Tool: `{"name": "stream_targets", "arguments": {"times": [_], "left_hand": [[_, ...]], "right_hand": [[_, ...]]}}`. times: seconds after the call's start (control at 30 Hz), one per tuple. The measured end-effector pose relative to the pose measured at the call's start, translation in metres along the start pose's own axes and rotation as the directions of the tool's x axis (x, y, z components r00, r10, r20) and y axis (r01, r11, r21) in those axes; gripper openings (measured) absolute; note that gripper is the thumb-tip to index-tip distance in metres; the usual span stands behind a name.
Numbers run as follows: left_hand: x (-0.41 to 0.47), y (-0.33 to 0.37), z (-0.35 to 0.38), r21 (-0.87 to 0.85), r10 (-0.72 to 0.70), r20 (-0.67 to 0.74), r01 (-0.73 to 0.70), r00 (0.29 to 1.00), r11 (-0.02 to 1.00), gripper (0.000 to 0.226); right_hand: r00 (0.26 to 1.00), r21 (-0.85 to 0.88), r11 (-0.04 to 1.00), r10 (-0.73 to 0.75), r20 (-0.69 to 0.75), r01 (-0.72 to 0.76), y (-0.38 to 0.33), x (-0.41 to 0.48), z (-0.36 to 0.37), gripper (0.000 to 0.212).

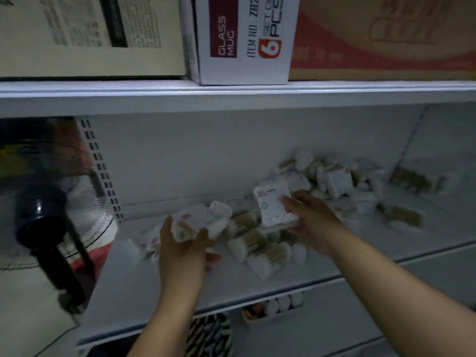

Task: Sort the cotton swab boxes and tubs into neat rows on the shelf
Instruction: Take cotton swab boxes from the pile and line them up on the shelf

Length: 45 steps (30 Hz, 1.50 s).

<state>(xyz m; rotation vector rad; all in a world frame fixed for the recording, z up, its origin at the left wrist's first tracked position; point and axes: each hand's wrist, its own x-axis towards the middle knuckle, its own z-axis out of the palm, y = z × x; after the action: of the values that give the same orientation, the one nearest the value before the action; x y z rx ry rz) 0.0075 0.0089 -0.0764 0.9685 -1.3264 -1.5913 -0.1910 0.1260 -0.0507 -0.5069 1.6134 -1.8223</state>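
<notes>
Head view of a white shelf (144, 292) strewn with cotton swab packs. The left hand (184, 249), at 7 o'clock from centre, curls palm-up round a white swab pack (198, 221), whose shape is blurred. The right hand (310, 217), at 4 o'clock, grips a flat swab box (274, 203) by its right edge, printed face toward the camera. Loose swab bundles (260, 244) lie between the hands; a further heap (334, 181) sits at 3 o'clock against the back panel, unsorted. A glass mug carton (244, 39) stands at 12 o'clock on the shelf above, and a fan (41, 217) at 9 o'clock.
</notes>
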Motion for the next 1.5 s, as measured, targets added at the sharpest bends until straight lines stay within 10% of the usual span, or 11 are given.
{"name": "stream_targets", "arguments": {"times": [0.17,0.43,0.67,1.0,1.23,1.5], "left_hand": [[-0.013,0.014,0.028,-0.089,0.068,0.262,-0.046,0.963,0.995,0.076],[-0.064,-0.005,0.124,-0.070,-0.135,0.576,0.213,0.806,0.975,0.014],[-0.140,-0.033,0.249,-0.120,-0.172,0.685,0.343,0.708,0.931,0.016],[-0.207,-0.070,0.388,-0.126,-0.228,0.715,0.443,0.661,0.888,0.025],[-0.202,-0.091,0.478,-0.046,-0.283,0.685,0.428,0.671,0.903,0.032],[-0.177,-0.106,0.592,0.032,-0.278,0.741,0.382,0.611,0.924,0.016]], "right_hand": [[0.999,0.149,0.989,-0.007,-0.042,0.014,-0.006,-0.035,-0.022,0.028],[0.973,0.280,0.960,0.070,-0.219,-0.006,-0.029,-0.086,-0.133,0.018],[0.983,-0.042,0.999,0.005,-0.186,-0.013,-0.061,-0.151,-0.290,0.024],[0.853,-0.330,0.943,-0.145,-0.501,-0.033,-0.076,-0.168,-0.441,0.033],[0.793,-0.212,0.966,-0.243,-0.559,0.146,-0.086,-0.121,-0.500,0.003],[0.867,-0.129,0.991,-0.096,-0.489,0.037,-0.114,-0.056,-0.574,0.024]]}}
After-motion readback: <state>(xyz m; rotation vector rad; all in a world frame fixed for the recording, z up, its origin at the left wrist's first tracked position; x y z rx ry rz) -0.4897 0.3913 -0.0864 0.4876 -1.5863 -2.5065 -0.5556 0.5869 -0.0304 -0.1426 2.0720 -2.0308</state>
